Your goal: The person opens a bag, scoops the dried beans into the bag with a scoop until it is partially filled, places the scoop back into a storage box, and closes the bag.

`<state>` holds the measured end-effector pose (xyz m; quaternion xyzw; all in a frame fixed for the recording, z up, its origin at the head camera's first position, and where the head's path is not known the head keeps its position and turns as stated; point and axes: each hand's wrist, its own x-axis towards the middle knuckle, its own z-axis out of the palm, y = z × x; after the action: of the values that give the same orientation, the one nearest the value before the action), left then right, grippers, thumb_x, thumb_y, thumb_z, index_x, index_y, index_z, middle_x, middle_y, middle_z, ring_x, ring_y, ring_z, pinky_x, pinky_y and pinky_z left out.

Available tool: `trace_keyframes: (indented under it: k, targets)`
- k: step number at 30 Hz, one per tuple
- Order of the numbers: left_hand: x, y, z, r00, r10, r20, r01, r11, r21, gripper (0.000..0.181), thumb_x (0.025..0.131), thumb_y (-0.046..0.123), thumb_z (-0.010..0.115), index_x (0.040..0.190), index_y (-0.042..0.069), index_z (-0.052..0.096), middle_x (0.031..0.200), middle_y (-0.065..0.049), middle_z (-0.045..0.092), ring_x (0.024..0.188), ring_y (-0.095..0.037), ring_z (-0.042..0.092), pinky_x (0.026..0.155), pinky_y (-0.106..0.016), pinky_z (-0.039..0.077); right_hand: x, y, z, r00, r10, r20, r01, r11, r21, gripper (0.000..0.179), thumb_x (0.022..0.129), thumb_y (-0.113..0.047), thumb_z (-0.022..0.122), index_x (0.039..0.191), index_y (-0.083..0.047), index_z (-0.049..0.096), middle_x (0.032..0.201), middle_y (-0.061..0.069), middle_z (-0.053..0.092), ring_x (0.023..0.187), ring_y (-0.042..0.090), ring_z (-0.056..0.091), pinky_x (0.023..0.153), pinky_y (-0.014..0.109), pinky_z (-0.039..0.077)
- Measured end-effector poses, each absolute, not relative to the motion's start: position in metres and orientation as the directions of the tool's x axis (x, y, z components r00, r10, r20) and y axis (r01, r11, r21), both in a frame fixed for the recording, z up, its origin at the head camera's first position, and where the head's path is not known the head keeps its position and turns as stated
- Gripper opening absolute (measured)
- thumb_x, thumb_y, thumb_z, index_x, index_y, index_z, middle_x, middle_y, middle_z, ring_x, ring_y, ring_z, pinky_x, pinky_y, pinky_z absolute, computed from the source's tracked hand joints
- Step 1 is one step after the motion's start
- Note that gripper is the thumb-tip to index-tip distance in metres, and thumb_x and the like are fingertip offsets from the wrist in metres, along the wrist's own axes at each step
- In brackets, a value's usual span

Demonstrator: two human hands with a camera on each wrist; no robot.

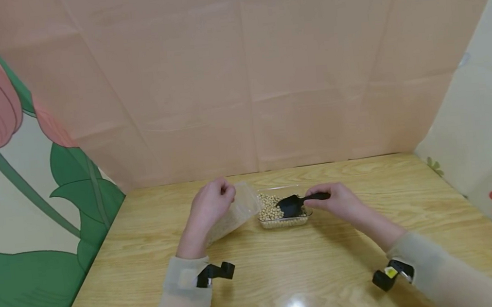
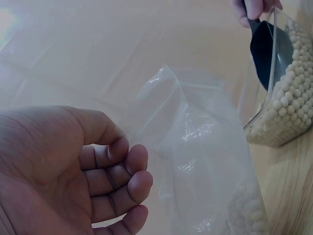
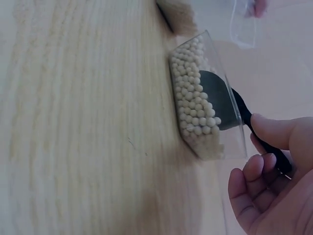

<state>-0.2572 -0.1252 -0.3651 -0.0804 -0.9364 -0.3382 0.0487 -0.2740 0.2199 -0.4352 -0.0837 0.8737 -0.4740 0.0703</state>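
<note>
My left hand (image 1: 212, 202) pinches the top edge of a clear plastic zip bag (image 2: 195, 127), which slants to the right. Pale round beads or beans (image 2: 245, 210) show low inside it. In my right hand (image 1: 335, 198) is the handle of a small black scoop (image 1: 291, 206). The scoop's blade dips among more of these pale balls (image 3: 193, 98) in a clear rectangular container (image 1: 286, 223). Through the container's wall, the right wrist view shows the blade partly buried. The bag's mouth lies close to the container's left side.
Under everything is a wood-grain table (image 1: 261, 279). Behind it rises a plain pinkish backdrop (image 1: 248, 75). Flower-patterned panels stand at the left (image 1: 23, 217) and right (image 1: 483, 152). Each sleeve carries a black wrist camera.
</note>
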Motion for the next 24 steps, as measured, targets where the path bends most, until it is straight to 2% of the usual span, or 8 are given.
trace_keyframes:
  k: [8,14,16,21,24]
  targets:
    - [-0.257,-0.125,-0.367,-0.984,0.107,0.140,0.172,0.761,0.625,0.023,0.110,0.018,0.055,0.092,0.013,0.067,0.085,-0.003,0.066,0.070,-0.021,0.055,0.065,-0.037,0.044,-0.272,0.209,-0.446,-0.984,-0.175,-0.017,-0.084,0.550,-0.831,0.040,0.100,-0.039,0.084,0.129,-0.012,0.080,0.140,0.013,0.072,0.122,0.030,0.066,0.097,0.043,0.052]
    - [-0.257,-0.125,-0.366,-0.984,0.109,0.143,0.176,0.760,0.625,0.023,0.110,0.018,0.054,0.092,0.013,0.067,0.085,-0.003,0.066,0.069,-0.021,0.054,0.065,-0.037,0.044,-0.272,0.201,-0.453,-0.987,-0.161,-0.012,-0.073,0.512,-0.856,0.034,0.101,-0.034,0.083,0.125,-0.010,0.081,0.126,0.011,0.077,0.105,0.024,0.069,0.088,0.037,0.055]
    - [-0.257,-0.125,-0.366,-0.984,0.109,0.142,0.175,0.759,0.627,0.023,0.110,0.018,0.054,0.092,0.013,0.067,0.085,-0.003,0.066,0.069,-0.022,0.054,0.065,-0.037,0.044,-0.271,0.198,-0.455,-0.987,-0.157,-0.017,-0.062,0.484,-0.873,0.035,0.101,-0.032,0.084,0.126,-0.008,0.080,0.120,0.010,0.078,0.094,0.023,0.070,0.080,0.036,0.057]
    - [-0.258,-0.126,-0.368,-0.983,0.109,0.146,0.178,0.754,0.633,0.024,0.111,0.020,0.054,0.091,0.014,0.066,0.084,-0.002,0.065,0.068,-0.022,0.054,0.064,-0.038,0.044,-0.271,0.191,-0.459,-0.990,-0.128,-0.050,-0.006,0.402,-0.915,0.042,0.100,-0.028,0.085,0.132,-0.003,0.076,0.108,0.013,0.079,0.070,0.022,0.067,0.061,0.033,0.056]
    - [-0.259,-0.126,-0.369,-0.983,0.112,0.148,0.181,0.746,0.641,0.025,0.111,0.020,0.054,0.091,0.014,0.066,0.083,-0.002,0.065,0.066,-0.022,0.053,0.063,-0.037,0.044,-0.270,0.189,-0.460,-0.991,-0.109,-0.083,0.036,0.374,-0.927,0.046,0.100,-0.029,0.084,0.137,-0.003,0.074,0.108,0.012,0.079,0.067,0.019,0.065,0.059,0.032,0.054]
